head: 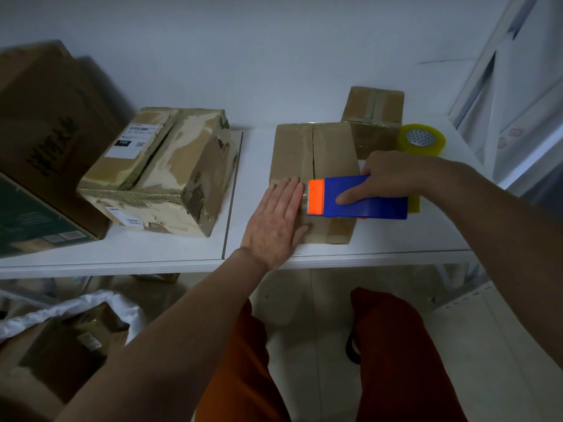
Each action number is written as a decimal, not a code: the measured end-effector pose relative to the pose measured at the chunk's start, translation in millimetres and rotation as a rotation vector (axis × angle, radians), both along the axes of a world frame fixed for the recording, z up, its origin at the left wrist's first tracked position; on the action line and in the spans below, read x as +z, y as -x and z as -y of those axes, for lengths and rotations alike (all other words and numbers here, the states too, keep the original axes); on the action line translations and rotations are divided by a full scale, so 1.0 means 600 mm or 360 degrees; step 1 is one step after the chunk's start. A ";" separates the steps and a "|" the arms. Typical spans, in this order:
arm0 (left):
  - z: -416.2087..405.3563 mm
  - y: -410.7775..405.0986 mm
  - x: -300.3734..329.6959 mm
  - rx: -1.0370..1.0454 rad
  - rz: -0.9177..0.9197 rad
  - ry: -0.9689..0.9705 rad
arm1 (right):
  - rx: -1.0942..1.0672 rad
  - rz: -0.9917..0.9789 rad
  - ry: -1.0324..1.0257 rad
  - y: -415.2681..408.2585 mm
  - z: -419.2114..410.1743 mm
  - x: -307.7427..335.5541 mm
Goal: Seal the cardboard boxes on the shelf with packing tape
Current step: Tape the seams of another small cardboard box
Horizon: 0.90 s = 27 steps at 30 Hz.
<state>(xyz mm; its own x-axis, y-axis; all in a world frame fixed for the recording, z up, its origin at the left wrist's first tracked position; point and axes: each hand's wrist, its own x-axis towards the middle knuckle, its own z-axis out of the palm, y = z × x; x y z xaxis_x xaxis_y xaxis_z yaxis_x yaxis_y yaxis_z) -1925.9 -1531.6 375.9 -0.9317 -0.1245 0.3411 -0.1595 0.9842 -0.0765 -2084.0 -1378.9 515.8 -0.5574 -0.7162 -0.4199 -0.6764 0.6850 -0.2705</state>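
- Far left on the white shelf (128, 248): large brown box (51, 123) tilted against the wall, dark green box (27, 220) at its foot.
- Just right of those: worn labelled box (161, 172), top flaps meeting along a seam, paper torn in pale patches.
- Left forearm reaching up from the lower left; left hand (278, 222) laid flat, palm down, fingers straight and together, pressing the near left part of the middle box (313, 166), gripping nothing.
- Middle box on the right shelf panel, centre seam showing on its rear half.
- Blue and orange tape dispenser (358, 197) lying across that box's top, orange end touching the left fingertips.
- Right hand (393, 178) clamped over the dispenser from above, 1 finger stretched along its blue side, arm coming in from the right edge.
- Behind: small taped box (373, 117), and just beside it a spare tape roll (422, 141) standing near the shelf's right end.
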 end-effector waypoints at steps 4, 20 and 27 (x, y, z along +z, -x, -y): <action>-0.002 0.003 -0.003 0.0060 0.0081 0.0110 | 0.0014 0.0044 0.0033 0.007 -0.007 0.002; -0.028 0.010 0.012 0.0190 0.0006 -0.0017 | -0.0046 -0.0004 0.0033 0.042 -0.059 0.004; -0.061 0.045 0.022 -0.0011 0.0025 -0.0046 | -0.0047 -0.0008 0.0043 0.048 -0.063 -0.001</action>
